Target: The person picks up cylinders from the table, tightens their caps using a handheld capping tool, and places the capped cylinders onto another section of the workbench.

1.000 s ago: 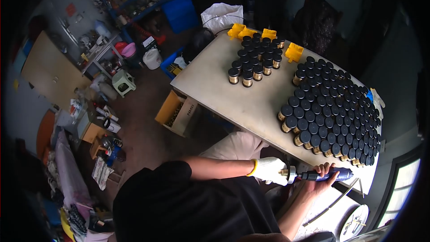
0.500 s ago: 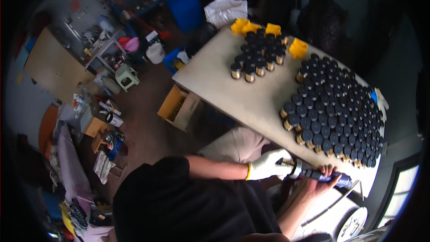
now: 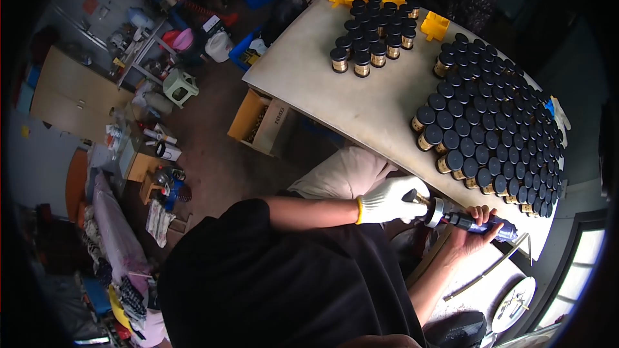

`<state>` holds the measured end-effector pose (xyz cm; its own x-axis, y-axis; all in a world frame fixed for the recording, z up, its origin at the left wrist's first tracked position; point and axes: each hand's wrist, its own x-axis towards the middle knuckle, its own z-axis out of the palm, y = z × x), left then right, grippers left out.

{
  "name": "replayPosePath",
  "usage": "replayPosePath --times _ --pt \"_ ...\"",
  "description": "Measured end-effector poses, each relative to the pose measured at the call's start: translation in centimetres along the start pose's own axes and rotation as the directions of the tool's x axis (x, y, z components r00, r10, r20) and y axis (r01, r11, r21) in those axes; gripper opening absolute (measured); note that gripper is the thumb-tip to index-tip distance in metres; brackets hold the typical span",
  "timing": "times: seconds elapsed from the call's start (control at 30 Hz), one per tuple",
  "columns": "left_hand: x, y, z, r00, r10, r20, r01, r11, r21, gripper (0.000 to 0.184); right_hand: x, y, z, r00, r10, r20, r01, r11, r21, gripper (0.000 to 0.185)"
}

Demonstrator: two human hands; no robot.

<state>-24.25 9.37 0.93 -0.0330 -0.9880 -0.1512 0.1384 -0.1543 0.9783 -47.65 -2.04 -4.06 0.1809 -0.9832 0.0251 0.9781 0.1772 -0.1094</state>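
My left hand (image 3: 392,201), in a white knitted glove with a yellow cuff, has its fingers closed around a small brass-coloured part (image 3: 420,197). That part meets the round metal head (image 3: 434,212) of a purple-and-black handheld power tool (image 3: 504,229). My bare right hand (image 3: 476,227) wraps around the tool's body, with its thumb along the side. Both hands are just off the table's near edge. Exactly where the part and the tool head touch is hard to make out.
On the pale table (image 3: 309,58) stand many black-capped, gold-bodied cylinders (image 3: 496,129) in a large group, with a smaller group (image 3: 377,35) farther back. Yellow plastic pieces (image 3: 435,26) lie near the far edge. An open cardboard box (image 3: 261,122) sits below; a white round dish (image 3: 514,303) is lower right.
The view has shifted, so the table and cylinders appear higher. Both hands keep their hold on the brass-coloured part and the power tool, with little visible change between them.
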Motion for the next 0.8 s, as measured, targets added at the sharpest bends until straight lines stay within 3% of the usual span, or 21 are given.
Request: replayPosePath --times 0.03,0.07,0.1,0.13,0.17,0.23,0.3,0.33,0.37,0.4,0.47,0.5,0.53,0.6,0.67,0.8 --pt "-0.3 1.2 -1.1 1.0 -0.023 -0.001 0.023 0.995 0.102 0.026 0.0 0.1 0.0 1.0 0.0 -0.002 0.0 1.0 0.001 0.033" --pt "0.2 -1.0 -2.4 0.941 0.335 -0.055 -0.315 0.922 0.227 0.028 0.1 0.1 0.0 1.0 -0.01 -0.004 0.01 1.0 0.007 0.032" --pt "-0.5 2.4 -3.8 0.913 0.395 -0.102 -0.297 0.817 0.495 0.029 0.0 0.1 0.0 1.0 -0.021 -0.009 0.021 1.0 0.013 0.032" --pt "-0.3 2.4 -5.1 0.865 0.446 -0.23 -0.237 0.768 0.595 0.031 0.0 0.1 -0.1 1.0 -0.021 -0.014 0.022 1.0 0.015 0.032" --pt "-0.1 3.7 -7.2 0.862 0.385 -0.331 -0.026 0.684 0.729 0.034 0.0 0.1 -0.1 0.999 -0.026 -0.026 0.026 1.0 -0.006 0.031" --pt "1.1 4.2 -12.2 0.802 0.336 -0.493 0.181 0.651 0.738 0.042 0.2 0.3 -0.1 0.999 -0.03 -0.036 0.029 0.999 -0.028 0.031" --pt "2.8 4.2 -17.2 0.728 0.421 -0.541 0.253 0.569 0.783 0.048 0.2 0.8 0.0 1.0 0.004 -0.02 -0.003 0.999 0.054 0.031" --pt "3.9 3.1 -19.6 0.616 0.608 -0.501 0.114 0.56 0.82 0.046 0.2 1.1 0.2 0.999 -0.013 -0.036 0.013 1.0 0.002 0.032" --pt "4.5 3.4 -20.6 0.586 0.615 -0.528 0.129 0.572 0.81 0.051 0.0 1.3 0.4 0.999 -0.013 -0.05 0.014 1.0 0.002 0.033" --pt "4.8 3.1 -20.4 0.449 0.709 -0.544 0.139 0.546 0.826 0.055 0.0 1.4 0.5 0.998 -0.019 -0.064 0.019 1.0 0.0 0.034" --pt "5.1 3.2 -18.5 0.445 0.755 -0.481 0.049 0.516 0.855 0.052 0.0 1.3 0.4 0.999 -0.028 -0.035 0.026 0.999 -0.04 0.036" --pt "5.2 3.6 -16.0 0.528 0.763 -0.374 -0.07 0.478 0.875 0.048 0.1 1.2 0.3 1.0 -0.026 -0.01 0.026 0.999 -0.036 0.038" --pt "5.8 3.1 -13.6 0.72 0.571 -0.394 -0.169 0.695 0.699 0.046 0.1 1.2 0.4 0.999 -0.032 -0.008 0.032 0.998 -0.053 0.039" --pt "6.4 2.3 -9.4 0.781 0.511 -0.359 -0.116 0.683 0.721 0.047 0.3 0.9 0.1 0.999 -0.035 0.011 0.035 0.996 -0.081 0.039" --pt "7.1 0.7 -6.9 0.748 0.621 -0.234 -0.213 0.558 0.802 0.048 0.3 0.5 0.2 0.999 -0.043 0.025 0.045 0.993 -0.105 0.039" --pt "8.6 -0.7 -4.2 0.717 0.631 -0.295 -0.163 0.564 0.81 0.044 0.2 -0.4 -0.6 0.998 -0.048 0.034 0.051 0.993 -0.104 0.039"
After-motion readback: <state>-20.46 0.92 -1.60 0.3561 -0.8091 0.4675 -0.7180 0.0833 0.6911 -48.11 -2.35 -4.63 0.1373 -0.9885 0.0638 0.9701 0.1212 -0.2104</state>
